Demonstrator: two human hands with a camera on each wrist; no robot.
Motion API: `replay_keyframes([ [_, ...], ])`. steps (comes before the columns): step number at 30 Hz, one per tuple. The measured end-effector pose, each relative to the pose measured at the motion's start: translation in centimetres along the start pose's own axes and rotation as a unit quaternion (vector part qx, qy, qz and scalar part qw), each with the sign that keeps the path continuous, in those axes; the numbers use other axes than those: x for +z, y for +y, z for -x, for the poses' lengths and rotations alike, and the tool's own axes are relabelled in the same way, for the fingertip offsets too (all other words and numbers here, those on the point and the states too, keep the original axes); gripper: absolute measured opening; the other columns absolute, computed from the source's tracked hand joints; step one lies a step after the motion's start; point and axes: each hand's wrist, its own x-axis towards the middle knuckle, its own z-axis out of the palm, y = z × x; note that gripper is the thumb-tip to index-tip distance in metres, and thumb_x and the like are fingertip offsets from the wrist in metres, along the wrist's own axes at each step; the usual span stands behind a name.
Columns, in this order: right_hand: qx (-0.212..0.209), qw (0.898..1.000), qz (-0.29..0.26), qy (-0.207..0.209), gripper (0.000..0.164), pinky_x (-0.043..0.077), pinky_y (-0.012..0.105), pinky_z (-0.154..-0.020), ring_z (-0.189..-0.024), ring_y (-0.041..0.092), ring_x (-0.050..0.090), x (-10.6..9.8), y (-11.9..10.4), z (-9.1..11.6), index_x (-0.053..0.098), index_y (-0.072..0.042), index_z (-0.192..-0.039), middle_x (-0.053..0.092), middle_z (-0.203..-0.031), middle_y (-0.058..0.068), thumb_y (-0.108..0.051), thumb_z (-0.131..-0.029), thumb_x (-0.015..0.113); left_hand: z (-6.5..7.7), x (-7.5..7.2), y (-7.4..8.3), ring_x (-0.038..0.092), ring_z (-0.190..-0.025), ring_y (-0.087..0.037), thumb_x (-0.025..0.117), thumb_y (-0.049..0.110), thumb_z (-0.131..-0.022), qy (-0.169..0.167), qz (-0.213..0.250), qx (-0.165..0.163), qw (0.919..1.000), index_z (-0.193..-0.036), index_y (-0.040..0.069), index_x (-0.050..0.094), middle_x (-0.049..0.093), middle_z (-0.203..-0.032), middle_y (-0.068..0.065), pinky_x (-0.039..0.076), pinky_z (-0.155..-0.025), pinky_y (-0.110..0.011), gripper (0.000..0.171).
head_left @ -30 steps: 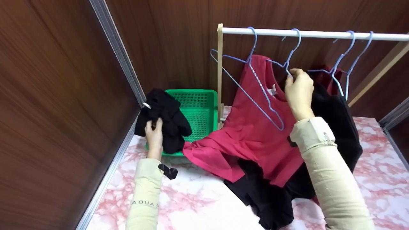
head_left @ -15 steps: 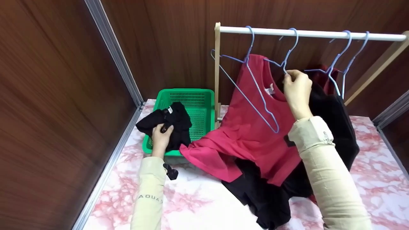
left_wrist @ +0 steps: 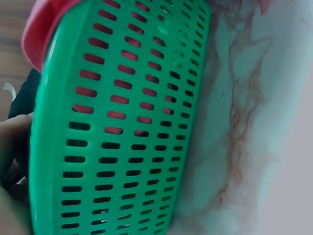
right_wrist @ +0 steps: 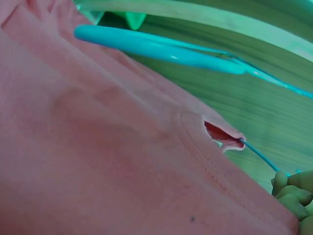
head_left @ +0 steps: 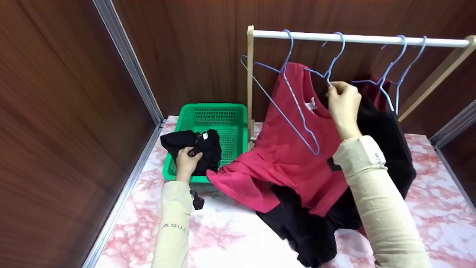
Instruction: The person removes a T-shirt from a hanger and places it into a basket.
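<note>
My left hand [head_left: 187, 162] grips a bunched black garment [head_left: 211, 149] with a white tag, low inside the green basket [head_left: 240, 130]. In the left wrist view the basket's wall [left_wrist: 117, 122] covers most of the garment, and the hand [left_wrist: 12, 161] shows at the left edge. On the rack, my right hand [head_left: 345, 106] pinches the blue hanger [head_left: 332, 67] near its neck. A red shirt [head_left: 293, 149] hangs from that hanger by one shoulder; its other shoulder is hidden behind the hand. In the right wrist view the fingers [right_wrist: 293, 191] hold the wire beside the shirt's neckline.
A bare blue hanger [head_left: 297, 100] hangs left of the red shirt on the white rail [head_left: 364, 38]. Further right, more hangers carry dark clothes [head_left: 390, 145]. Black cloth [head_left: 308, 227] trails onto the pink-marbled floor [head_left: 223, 234]. A wooden post [head_left: 250, 85] stands beside the basket.
My left hand has lowered the black garment from the basket's left side down into it, moving slightly right. My right hand stays on the hanger; the whole scene shifts slightly left in view.
</note>
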Motion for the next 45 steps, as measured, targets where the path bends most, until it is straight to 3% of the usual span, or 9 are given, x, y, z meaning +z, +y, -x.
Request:
replay_keyframes([
  [5, 0.004, 1.0, -0.006, -0.003, 0.029, 0.039, 0.016, -0.076, -0.064, -0.011, 0.044, -0.1, 0.1, 0.1, 0.07, -0.006, -0.11, 0.039, -0.053, -0.032, -0.016, -0.093, 0.05, 0.0, 0.1, 0.0, 0.05, -0.122, -0.039, 0.068, 0.022, -0.084, -0.011, -0.026, -0.011, 0.9995, -0.119, -0.002, 0.059, 0.053, -0.129, -0.024, 0.038, -0.105, -0.045, 0.043],
  [11, 0.008, 1.0, -0.015, -0.007, 0.029, 0.037, 0.013, -0.073, -0.063, -0.012, 0.043, -0.1, -0.1, 0.1, 0.07, -0.006, -0.11, 0.044, -0.055, -0.03, -0.016, -0.093, 0.05, -0.1, 0.1, 0.0, 0.045, -0.128, -0.038, 0.064, 0.029, -0.088, -0.066, -0.055, -0.026, 0.9959, -0.131, 0.003, 0.052, 0.047, -0.138, -0.022, 0.037, -0.108, -0.046, 0.052],
  [12, 0.008, 1.0, -0.019, -0.005, 0.028, 0.036, 0.013, -0.072, -0.062, -0.012, 0.043, -0.1, -0.1, 0.1, 0.07, -0.006, -0.11, 0.048, -0.056, -0.028, -0.016, -0.093, 0.05, -0.7, 0.7, -1.0, 0.047, -0.127, -0.038, 0.064, 0.038, -0.087, -0.06, -0.06, -0.011, 0.9964, -0.13, 0.007, 0.054, 0.05, -0.136, -0.022, 0.039, -0.105, -0.045, 0.054],
  [18, 0.01, 0.999, -0.031, 0.0, 0.028, 0.036, 0.015, -0.072, -0.062, -0.012, 0.043, 0.0, -0.1, 0.0, 0.071, -0.005, -0.109, 0.049, -0.054, -0.028, -0.015, -0.092, 0.051, -0.5, 0.6, -0.7, 0.044, -0.13, -0.039, 0.063, 0.04, -0.087, -0.075, -0.07, -0.009, 0.9947, -0.136, 0.009, 0.048, 0.048, -0.139, -0.023, 0.038, -0.107, -0.045, 0.059],
  [19, 0.01, 1.0, -0.03, -0.002, 0.028, 0.036, 0.014, -0.072, -0.063, -0.012, 0.043, 0.0, -0.1, 0.0, 0.07, -0.005, -0.109, 0.045, -0.053, -0.03, -0.015, -0.092, 0.051, 0.1, 0.0, 0.3, 0.041, -0.133, -0.039, 0.062, 0.031, -0.089, -0.088, -0.067, -0.022, 0.9936, -0.139, 0.006, 0.045, 0.045, -0.142, -0.024, 0.035, -0.109, -0.047, 0.059],
  [33, 0.01, 0.999, -0.031, -0.001, 0.028, 0.036, 0.013, -0.074, -0.065, -0.011, 0.044, 0.0, -0.3, -0.1, 0.07, -0.006, -0.11, 0.042, -0.054, -0.031, -0.016, -0.093, 0.05, 0.0, 0.1, -0.1, 0.042, -0.132, -0.039, 0.061, 0.032, -0.089, -0.057, -0.047, 0.001, 0.9972, -0.136, 0.004, 0.048, 0.046, -0.14, -0.024, 0.034, -0.11, -0.047, 0.056],
  [45, -0.004, 0.999, -0.035, 0.03, 0.027, 0.038, 0.014, -0.077, -0.063, -0.013, 0.043, -0.3, -0.7, -0.1, 0.072, -0.009, -0.108, 0.042, -0.054, -0.033, -0.017, -0.093, 0.051, -0.5, -0.6, 0.2, 0.039, -0.135, -0.037, 0.056, 0.036, -0.093, -0.048, -0.024, -0.011, 0.9985, -0.137, 0.007, 0.047, 0.044, -0.143, -0.021, 0.032, -0.112, -0.047, 0.054],
])
